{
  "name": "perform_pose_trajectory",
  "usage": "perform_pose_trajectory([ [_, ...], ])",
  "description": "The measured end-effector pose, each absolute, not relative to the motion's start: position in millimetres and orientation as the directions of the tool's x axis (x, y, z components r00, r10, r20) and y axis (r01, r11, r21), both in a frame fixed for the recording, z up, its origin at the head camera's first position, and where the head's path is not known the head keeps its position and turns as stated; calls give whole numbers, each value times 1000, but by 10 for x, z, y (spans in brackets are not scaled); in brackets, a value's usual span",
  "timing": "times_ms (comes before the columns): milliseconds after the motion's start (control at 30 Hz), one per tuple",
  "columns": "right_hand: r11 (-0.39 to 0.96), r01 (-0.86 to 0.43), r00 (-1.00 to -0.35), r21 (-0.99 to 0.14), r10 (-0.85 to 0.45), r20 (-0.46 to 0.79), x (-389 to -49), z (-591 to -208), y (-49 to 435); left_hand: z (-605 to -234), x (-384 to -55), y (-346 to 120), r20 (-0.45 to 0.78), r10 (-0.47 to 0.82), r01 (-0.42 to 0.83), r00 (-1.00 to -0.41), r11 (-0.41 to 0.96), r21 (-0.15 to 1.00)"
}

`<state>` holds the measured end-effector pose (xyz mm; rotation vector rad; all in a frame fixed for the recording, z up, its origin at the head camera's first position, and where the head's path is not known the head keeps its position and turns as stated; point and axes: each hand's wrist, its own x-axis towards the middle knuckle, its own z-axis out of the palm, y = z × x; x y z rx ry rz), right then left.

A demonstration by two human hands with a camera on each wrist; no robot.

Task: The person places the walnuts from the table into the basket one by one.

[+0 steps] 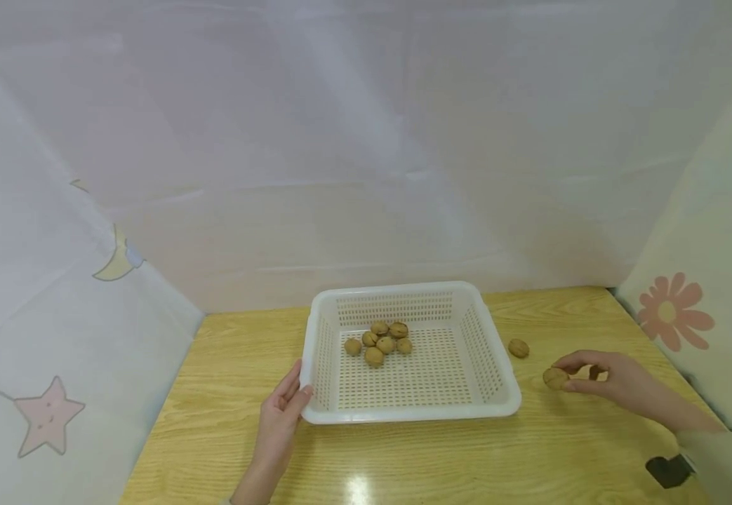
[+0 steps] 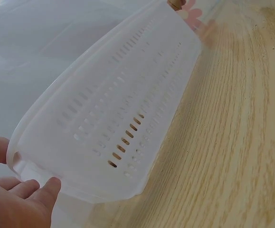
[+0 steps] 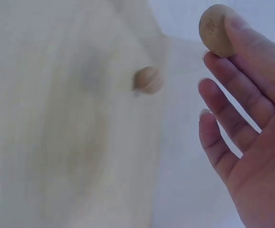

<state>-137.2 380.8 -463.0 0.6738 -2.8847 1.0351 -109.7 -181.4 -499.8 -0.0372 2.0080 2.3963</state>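
A white plastic basket with slotted walls stands on the wooden table, several walnuts gathered in its left half. At the basket's left rim, my left hand holds on with the thumb over the edge and the fingers outside; the left wrist view shows the same grip on the basket. To the right of the basket, my right hand pinches one walnut between thumb and fingertips. In the right wrist view that walnut sits at the fingertips. Another walnut lies on the table near the basket's right side.
The wooden table extends left, right and in front of the basket. Pale sheets hang at the back and at both sides, the right one printed with flowers. A dark band shows on my right wrist.
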Motion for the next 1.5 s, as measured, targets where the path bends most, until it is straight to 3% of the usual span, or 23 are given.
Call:
perform_pose_trajectory([
  [167,701,-431,-897,-568,-403,183,-1515,-4389,3600,-4992,-1091,-1816,-31,-6,-30,-999,-175,984],
  [400,760,-368,-924,-536,-362,122,-1707,-4112,3218,-4995,-1092,-1814,-33,-11,-31,-999,-181,983],
  [733,727,-313,-935,-611,-349,63,-2008,-3968,2704,-4996,-1092,-1808,-42,-12,-39,-999,-179,983],
  [1067,712,-363,-908,-601,-416,56,-2337,-4003,2159,-4992,-1078,-1811,-52,-20,-48,-998,-167,985],
  [1267,720,-302,-926,-625,-377,13,-2555,-4193,1845,-4985,-1083,-1816,-55,-20,-51,-998,-164,985],
  [1500,792,-208,-953,-573,-297,-64,-2677,-4506,1609,-4984,-1079,-1805,-61,-23,-57,-998,-168,984],
])
